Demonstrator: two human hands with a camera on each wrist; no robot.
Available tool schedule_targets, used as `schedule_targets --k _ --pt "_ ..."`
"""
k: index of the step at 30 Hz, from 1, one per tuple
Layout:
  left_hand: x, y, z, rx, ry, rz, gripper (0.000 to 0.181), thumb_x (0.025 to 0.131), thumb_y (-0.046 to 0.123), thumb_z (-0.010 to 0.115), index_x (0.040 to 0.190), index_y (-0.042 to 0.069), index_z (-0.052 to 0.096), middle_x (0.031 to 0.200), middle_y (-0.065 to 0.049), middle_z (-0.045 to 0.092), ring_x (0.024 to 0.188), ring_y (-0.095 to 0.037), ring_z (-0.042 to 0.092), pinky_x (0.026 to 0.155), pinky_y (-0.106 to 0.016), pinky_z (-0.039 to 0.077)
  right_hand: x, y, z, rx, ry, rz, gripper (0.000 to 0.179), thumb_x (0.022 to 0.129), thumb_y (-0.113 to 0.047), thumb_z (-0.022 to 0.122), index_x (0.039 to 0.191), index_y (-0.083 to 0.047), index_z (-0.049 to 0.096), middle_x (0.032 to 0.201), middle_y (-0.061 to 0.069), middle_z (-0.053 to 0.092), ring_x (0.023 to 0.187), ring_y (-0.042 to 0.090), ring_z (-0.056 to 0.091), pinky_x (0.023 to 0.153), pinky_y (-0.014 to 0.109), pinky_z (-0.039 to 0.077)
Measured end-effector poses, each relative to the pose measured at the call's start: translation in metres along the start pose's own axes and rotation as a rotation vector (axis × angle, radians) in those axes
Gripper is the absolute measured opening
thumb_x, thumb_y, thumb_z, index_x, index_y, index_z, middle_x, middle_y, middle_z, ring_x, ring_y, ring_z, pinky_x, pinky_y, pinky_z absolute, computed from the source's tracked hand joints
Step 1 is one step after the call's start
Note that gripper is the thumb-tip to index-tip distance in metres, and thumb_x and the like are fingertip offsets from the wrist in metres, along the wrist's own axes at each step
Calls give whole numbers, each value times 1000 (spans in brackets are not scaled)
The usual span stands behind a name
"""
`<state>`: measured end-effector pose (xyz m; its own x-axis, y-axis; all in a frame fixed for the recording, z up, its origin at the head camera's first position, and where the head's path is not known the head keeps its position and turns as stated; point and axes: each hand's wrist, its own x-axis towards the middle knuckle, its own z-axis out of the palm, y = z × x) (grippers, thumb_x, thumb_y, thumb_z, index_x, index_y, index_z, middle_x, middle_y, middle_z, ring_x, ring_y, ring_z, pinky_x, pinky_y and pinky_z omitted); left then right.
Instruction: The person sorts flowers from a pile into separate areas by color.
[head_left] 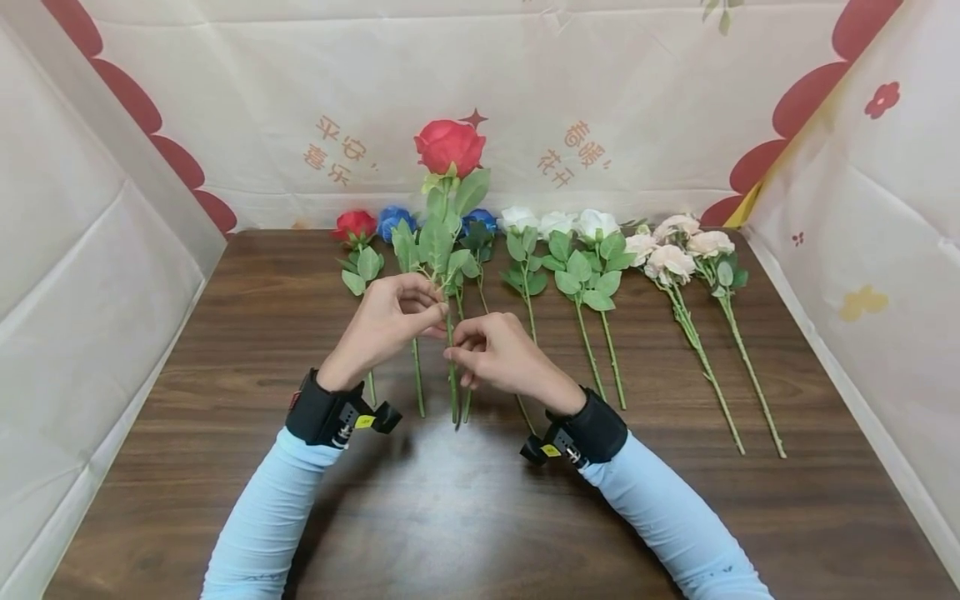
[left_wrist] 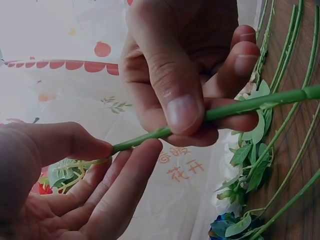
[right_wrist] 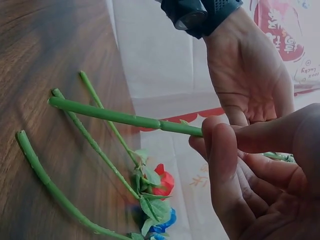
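Note:
A red artificial rose (head_left: 450, 147) stands upright over the table, leafy near its bloom, held by both hands. My left hand (head_left: 386, 323) pinches the stem just below the leaves, thumb against fingers. Lower on the same stem, my right hand (head_left: 504, 354) pinches it between thumb and fingers. In the left wrist view the green stem (left_wrist: 265, 101) runs through both pinches, the hands close together. The right wrist view shows the bare cut end of the stem (right_wrist: 107, 114) extending past the right fingers.
Behind the hands, a row of roses lies on the wooden table (head_left: 435, 517): another red rose (head_left: 354, 225), blue roses (head_left: 394, 222), white roses (head_left: 557, 223) and pale pink flowers (head_left: 671, 260). Their stems point toward me. Printed cloth (head_left: 637, 100) walls the back and sides.

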<state>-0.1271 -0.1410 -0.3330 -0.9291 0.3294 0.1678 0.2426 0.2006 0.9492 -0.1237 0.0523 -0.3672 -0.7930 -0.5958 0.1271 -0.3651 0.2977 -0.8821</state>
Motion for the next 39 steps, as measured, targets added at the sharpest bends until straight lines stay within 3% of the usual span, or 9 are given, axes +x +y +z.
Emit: schedule_targets --k 2,7,12,15,18,23,26,31,39 --pt "2 -7 -2 -10 -5 12 15 88 9 66 99 -1 63 82 -11 67 71 -30 67 64 -35 55 0 -1 0 -5 4 -6 13 89 -7 64 80 2 66 68 6 67 47 14 62 47 35 53" --pt "1 -5 -9 -5 -33 12 18 88 12 68 99 -2 64 82 -12 68 71 -28 68 65 -35 55 2 -2 2 -6 6 0 12 88 -7 65 79 2 65 67 7 66 47 14 62 46 36 53" --pt "-1 -6 -30 26 -33 -37 21 88 7 67 105 -5 63 89 -18 67 74 -28 68 65 -35 56 5 -2 3 -3 1 21 9 87 -6 66 80 0 66 66 6 66 47 15 62 47 38 53" --pt "-5 -6 -52 52 49 -76 19 90 -2 59 109 -7 61 90 -23 65 75 -30 68 65 -34 56 8 -1 6 12 -12 45 8 87 -6 66 82 0 67 67 7 66 48 16 62 48 40 54" --pt "-12 -6 -76 137 186 -96 20 92 -1 54 110 -6 61 89 -24 65 74 -29 68 65 -32 55 12 2 11 14 -29 76 7 88 -6 65 83 -2 67 67 7 66 48 16 62 49 40 54" --pt "-27 -2 -111 421 438 -116 28 95 24 58 109 0 64 90 -15 69 69 -16 69 62 -22 54 26 4 29 -8 -89 127 9 90 -6 63 84 0 67 69 8 66 49 17 62 51 38 55" --pt "-36 -1 -125 528 548 -144 36 93 36 57 109 4 66 90 -12 70 67 -8 68 59 -16 51 44 -1 46 -38 -140 147 10 90 -6 63 83 -1 68 68 8 66 50 16 62 52 37 55" --pt "-43 0 -136 457 614 -155 36 92 35 59 107 3 66 88 -15 69 66 -8 68 60 -17 52 84 -15 78 -74 -194 186 12 89 -7 65 78 -6 68 64 5 66 50 14 63 54 34 55" --pt "-42 3 -140 405 645 -158 36 91 34 62 107 2 66 86 -11 70 66 -10 68 58 -17 52 140 -23 116 -6 -231 303 20 90 -5 62 74 5 68 60 10 64 51 18 64 57 32 56"
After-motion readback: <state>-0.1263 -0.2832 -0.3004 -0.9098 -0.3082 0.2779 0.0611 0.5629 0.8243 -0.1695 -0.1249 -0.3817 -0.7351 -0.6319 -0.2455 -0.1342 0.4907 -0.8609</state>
